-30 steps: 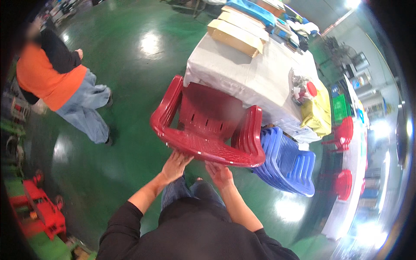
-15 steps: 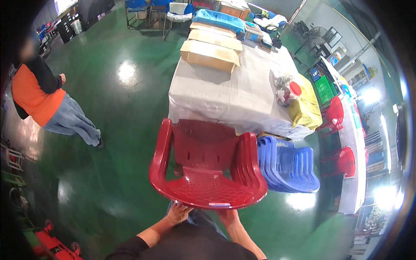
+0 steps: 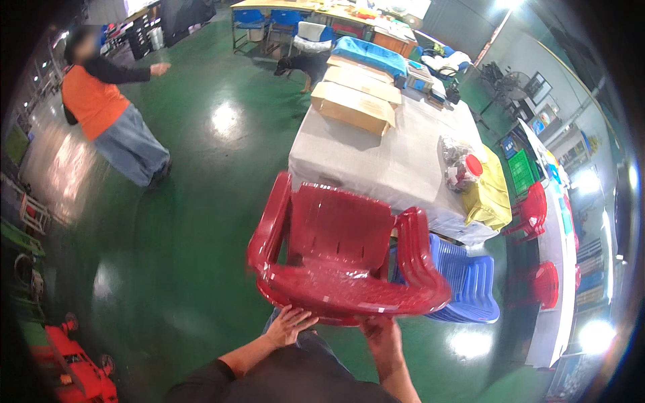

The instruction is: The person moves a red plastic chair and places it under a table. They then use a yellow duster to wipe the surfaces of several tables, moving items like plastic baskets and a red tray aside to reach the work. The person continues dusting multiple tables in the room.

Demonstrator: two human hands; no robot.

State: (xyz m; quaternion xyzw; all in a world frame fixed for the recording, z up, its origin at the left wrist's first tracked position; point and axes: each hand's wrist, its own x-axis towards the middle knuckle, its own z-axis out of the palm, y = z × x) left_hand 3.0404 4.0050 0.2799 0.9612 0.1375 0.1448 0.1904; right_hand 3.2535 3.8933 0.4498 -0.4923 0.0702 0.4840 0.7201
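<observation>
A: How does the stack of red chairs look?

B: It is seen at the centre of the frame, moulded in deep, glossy red plastic. The uppermost back is pierced by narrow slots, the seat is covered with a fine pattern, and several armrests are seen nested on the right-hand side.

A: Which containers can be picked out?

B: On the white-draped bench, right of the frame's centre, a clear jar is topped by a red lid; reddish and pale contents are seen through its wall but cannot be identified. A yellow cloth is spread just beside it. Higher up, long brown cartons are set in a row, their contents hidden. A green crate is seen toward the right edge.

A: And where is the stack placed relative to the grip?

B: Directly above both in the frame. Its near rim is touched at lower centre by the left grip, with fingers spread, and farther right by the right grip, which is blurred. How tightly either is closed cannot be told.
</observation>
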